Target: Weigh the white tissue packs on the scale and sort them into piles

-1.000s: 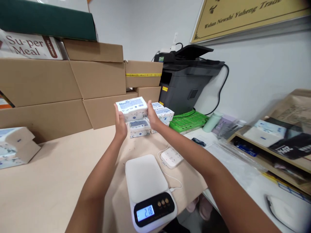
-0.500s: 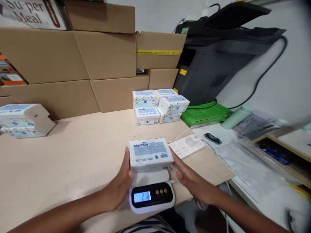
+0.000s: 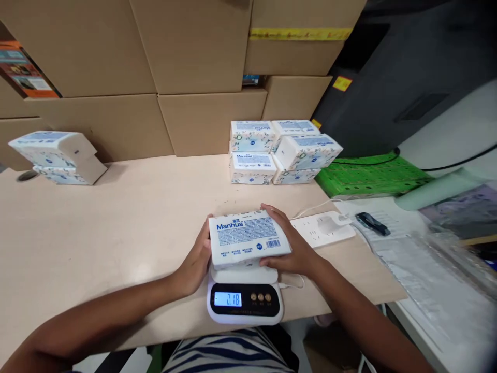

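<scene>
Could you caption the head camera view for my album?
Left hand and right hand hold a Manhua pack over a digital scale.

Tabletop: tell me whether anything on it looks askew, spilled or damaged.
On the left, the upper pack juts leftward past the lower pack, which looks uneven. A few dark specks, too small to identify, mark the table behind the held pack. I see no clear damage.

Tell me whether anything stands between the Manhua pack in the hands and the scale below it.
Nothing visible does. The left hand and right hand grip the Manhua pack at its two ends, over the scale; its underside is hidden, so contact can't be told.
</scene>
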Demonstrator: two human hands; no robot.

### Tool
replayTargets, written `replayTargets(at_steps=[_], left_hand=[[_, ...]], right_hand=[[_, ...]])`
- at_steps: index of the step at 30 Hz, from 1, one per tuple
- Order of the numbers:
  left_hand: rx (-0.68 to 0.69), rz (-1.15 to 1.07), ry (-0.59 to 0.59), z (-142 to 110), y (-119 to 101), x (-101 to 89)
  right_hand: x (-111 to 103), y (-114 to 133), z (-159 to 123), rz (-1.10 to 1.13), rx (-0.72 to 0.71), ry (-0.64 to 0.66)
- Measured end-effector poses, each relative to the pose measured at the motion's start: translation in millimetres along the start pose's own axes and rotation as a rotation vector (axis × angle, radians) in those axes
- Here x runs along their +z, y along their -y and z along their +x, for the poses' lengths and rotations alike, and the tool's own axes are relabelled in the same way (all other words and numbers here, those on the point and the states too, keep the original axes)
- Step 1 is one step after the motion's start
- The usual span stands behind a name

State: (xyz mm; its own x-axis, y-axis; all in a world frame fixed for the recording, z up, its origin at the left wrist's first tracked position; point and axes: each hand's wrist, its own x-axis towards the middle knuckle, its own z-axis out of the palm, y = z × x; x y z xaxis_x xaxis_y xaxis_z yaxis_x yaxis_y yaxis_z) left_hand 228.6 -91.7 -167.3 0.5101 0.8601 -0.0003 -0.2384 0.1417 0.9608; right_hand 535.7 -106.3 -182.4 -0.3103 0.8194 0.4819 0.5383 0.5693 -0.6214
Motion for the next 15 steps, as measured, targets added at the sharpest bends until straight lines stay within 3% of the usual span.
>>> replayTargets(at_steps=[7,12,15], left_hand=[[-0.096,-0.048,-0.113,-1,2,-1.3],[-0.104,-0.034,-0.067,-1,-4,1.5],[-0.089,-0.047,-0.062,0,-8,2.7]], right_hand=[[-1,19,-17,-0.013,0.018,-0.072],[0,23,-17,-0.02,0.019,-0.102],[3,19,-20,0.026,0.104,-0.039]])
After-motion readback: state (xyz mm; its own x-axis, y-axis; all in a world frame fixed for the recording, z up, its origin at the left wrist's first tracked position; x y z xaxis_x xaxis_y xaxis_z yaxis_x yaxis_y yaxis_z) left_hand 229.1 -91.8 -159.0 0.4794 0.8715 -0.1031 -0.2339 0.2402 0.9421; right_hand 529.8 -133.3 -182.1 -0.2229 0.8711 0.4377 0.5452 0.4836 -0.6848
